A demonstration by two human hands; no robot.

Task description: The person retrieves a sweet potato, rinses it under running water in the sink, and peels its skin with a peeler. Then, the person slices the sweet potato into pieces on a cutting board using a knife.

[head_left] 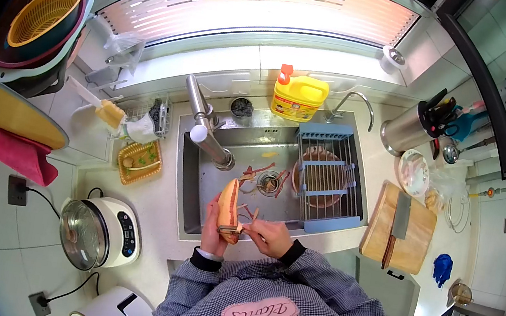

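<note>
A partly peeled sweet potato (229, 206), orange with a strip of reddish skin left along it, stands nearly upright over the front edge of the sink (198, 179). My left hand (212, 230) is wrapped around its lower left side. From the right, my right hand (269, 236) grips a peeler (230, 229), whose head lies across the sweet potato near its lower end. Reddish peelings (256, 170) are scattered around the drain (269, 183) below.
A blue-framed rack (327, 175) spans the sink's right side above a round basin (303, 194). The faucet (208, 129) leans over the left. A cleaver (400, 217) lies on the cutting board (378, 230) at right; a white electric cooker (116, 236) stands at left.
</note>
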